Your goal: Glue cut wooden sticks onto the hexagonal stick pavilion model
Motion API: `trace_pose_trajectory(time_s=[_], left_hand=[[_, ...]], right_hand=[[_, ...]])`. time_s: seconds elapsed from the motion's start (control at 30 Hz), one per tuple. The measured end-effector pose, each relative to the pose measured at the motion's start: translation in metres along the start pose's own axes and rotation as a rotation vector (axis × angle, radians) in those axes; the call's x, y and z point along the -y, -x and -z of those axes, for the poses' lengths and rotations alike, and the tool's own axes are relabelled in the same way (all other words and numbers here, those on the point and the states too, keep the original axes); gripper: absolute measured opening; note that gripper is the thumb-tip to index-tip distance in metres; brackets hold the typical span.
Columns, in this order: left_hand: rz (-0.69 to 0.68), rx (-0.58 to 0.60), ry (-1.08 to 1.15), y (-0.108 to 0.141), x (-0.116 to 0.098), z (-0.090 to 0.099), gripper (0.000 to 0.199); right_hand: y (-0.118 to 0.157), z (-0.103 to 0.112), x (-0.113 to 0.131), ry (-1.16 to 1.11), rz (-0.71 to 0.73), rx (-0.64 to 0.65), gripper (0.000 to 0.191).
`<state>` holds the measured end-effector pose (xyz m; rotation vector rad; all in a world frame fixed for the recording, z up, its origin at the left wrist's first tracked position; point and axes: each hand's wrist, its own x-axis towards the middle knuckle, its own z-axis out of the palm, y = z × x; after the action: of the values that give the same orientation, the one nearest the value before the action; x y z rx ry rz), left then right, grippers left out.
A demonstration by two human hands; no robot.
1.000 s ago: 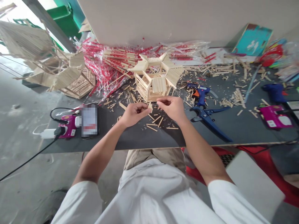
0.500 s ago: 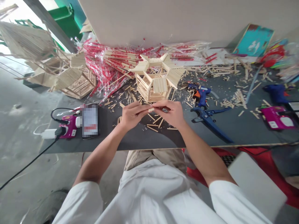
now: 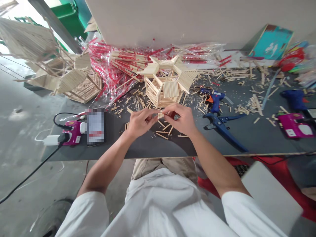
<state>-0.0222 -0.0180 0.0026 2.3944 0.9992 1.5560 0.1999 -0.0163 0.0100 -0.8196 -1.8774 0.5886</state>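
Both hands meet at one small block of short pale wooden stick pieces set side by side (image 3: 160,115), held above the desk just in front of the pale wooden stick-built model with flared roof panels (image 3: 171,89). Left hand (image 3: 142,122): grip pinched on the block's left end, thumb and fingertips. Right hand (image 3: 181,119): grip pinched on its right end, thumb and index tip. Can't tell whether the block touches the model. Loose cut stick pieces (image 3: 162,135) lie on the dark grey flat desk (image 3: 148,149), in front of the model. Right of the model: blue plastic glue gun with orange trigger (image 3: 216,100), then, nearer the front edge, dark blue long-handled cutter (image 3: 225,131). Farther right: magenta boxy power strip (image 3: 293,125). Behind and left of the model: clear plastic bags of red-marked pale sticks (image 3: 128,61). Well left: larger pale wooden stick structure (image 3: 71,82). Front left: black rectangular phone, screen blurred (image 3: 95,126), beside a magenta boxy power adapter (image 3: 72,133).
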Motion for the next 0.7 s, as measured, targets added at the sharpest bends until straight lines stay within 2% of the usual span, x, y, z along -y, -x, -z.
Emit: trace_pose_trajectory(time_s=[0.27, 0.53, 0.7], left_hand=[[-0.013, 0.022, -0.015, 0.0, -0.0002, 0.0012, 0.01], [-0.004, 0.075, 0.012, 0.0045, 0.0048, 0.0005, 0.019], [0.011, 0.07, 0.065, 0.0022, 0.0005, -0.0012, 0.02]], right_hand=[[-0.0006, 0.0011, 0.0022, 0.038, -0.018, 0.013, 0.006], [-0.0022, 0.0019, 0.0022, 0.026, 0.085, -0.001, 0.006], [-0.0019, 0.0018, 0.0019, 0.029, 0.049, 0.003, 0.003]])
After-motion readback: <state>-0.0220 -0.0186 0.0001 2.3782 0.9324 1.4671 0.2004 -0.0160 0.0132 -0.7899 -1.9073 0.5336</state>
